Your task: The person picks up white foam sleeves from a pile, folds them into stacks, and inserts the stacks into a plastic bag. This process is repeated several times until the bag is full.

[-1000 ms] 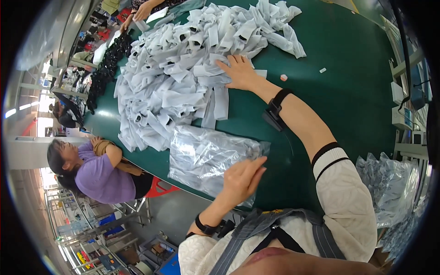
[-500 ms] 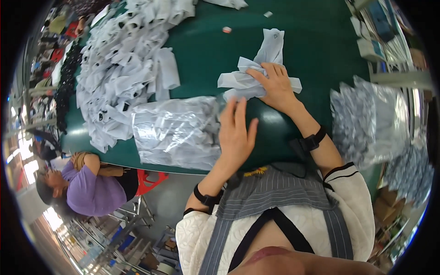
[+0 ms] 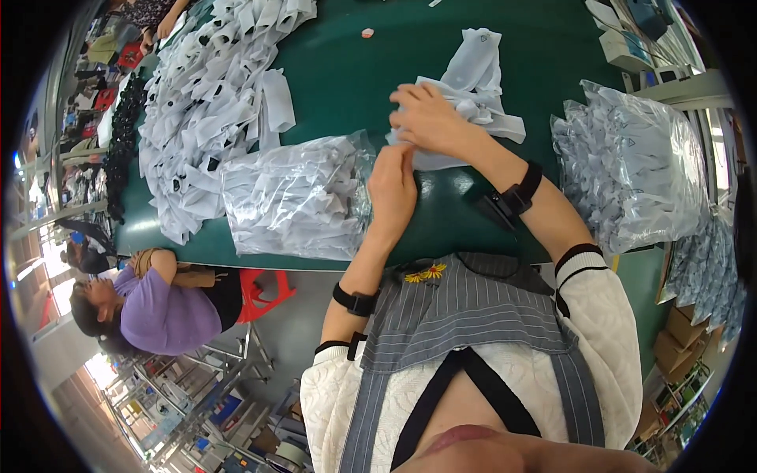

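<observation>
Several small packets in frosted white wrapping [image 3: 475,61] lie crossed in a loose heap on the green table. My right hand [image 3: 430,120] reaches over the heap, fingers bent around the left end of a packet, part of which the hand covers. Close against it, my left hand [image 3: 392,189] has its fingers pressed together, the tips meeting the right hand at the packet's edge. What the left fingertips pinch is hidden. A large clear bag [image 3: 288,197] full of white packets lies just left of my left hand.
A big pile of white packets [image 3: 209,102] covers the table's left side. Another filled clear bag [image 3: 631,165] lies at the right. A small red and white scrap [image 3: 367,33] lies at the back. A person in purple [image 3: 169,307] sits at the left, near a red stool [image 3: 264,293].
My right hand has moved left across the packets and its fingers have bent. My left hand has closed its spread fingers and come up to the right hand. The view has shifted slightly.
</observation>
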`<state>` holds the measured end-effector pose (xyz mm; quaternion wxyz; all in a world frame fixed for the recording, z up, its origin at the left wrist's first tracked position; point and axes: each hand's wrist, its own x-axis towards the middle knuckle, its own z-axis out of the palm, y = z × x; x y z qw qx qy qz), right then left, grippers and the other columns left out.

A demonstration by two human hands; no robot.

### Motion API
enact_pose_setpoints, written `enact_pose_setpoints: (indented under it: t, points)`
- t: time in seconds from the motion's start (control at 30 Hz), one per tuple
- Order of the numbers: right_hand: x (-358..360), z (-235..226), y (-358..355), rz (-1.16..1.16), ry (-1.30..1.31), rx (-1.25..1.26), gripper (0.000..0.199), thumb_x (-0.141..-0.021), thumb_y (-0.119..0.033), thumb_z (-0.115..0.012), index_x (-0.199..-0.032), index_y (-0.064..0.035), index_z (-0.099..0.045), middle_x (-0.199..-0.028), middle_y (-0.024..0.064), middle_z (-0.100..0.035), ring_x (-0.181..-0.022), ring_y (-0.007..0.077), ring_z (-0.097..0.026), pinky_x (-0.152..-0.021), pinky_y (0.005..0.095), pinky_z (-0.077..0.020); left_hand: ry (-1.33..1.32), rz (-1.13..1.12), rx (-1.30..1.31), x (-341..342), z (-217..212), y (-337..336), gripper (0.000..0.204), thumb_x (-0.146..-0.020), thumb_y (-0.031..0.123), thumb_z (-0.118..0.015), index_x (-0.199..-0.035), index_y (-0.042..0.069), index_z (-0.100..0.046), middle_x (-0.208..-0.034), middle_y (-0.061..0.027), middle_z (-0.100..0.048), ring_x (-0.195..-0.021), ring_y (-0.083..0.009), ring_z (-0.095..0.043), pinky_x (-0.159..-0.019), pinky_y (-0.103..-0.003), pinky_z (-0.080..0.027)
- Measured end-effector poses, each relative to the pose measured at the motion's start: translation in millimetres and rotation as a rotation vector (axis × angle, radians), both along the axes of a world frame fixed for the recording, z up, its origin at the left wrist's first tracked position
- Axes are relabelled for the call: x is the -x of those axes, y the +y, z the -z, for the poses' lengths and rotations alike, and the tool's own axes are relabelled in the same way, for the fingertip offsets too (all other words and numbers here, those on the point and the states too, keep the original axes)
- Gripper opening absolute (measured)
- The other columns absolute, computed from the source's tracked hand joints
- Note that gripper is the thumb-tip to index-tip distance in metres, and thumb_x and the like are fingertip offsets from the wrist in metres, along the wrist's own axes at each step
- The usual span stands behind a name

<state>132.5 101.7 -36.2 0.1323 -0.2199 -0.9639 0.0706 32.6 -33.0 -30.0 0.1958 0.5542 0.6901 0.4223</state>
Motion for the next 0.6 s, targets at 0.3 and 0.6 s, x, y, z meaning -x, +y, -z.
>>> enact_pose_setpoints:
  t: [0.3,0.6]
  points:
    - [-33.1,-31.3,-34.2,0.103,0.499,0.179,0.007,-0.084,-0.013,-0.062,-0.089,-0.0075,-0.063,-0.086,0.0063,-0.063,-0.091,0.0265,-0.058,-0.095,0.0401,-0.0395,-0.257,0.213,-0.041,-1.5,-50.9,-72.1,0.011,-0.093,-0.004,-0.052,-0.099,0.002,-0.059,-0.093,-0.0084,-0.067,-0.081,-0.0135,-0.061,-0.065,-0.025,-0.046]
    - [-35.7,55.3,-66.3,-0.036,0.214,0.210,0.015,-0.081,-0.014,-0.066,-0.094,-0.0066,-0.064,-0.092,0.0054,-0.064,-0.093,0.0258,-0.057,-0.092,0.0396,-0.0425,-0.678,-0.123,0.469,-0.6,27.9,-77.7,0.014,-0.094,0.003,-0.052,-0.105,0.005,-0.061,-0.098,-0.0081,-0.066,-0.087,-0.0179,-0.062,-0.071,-0.025,-0.047]
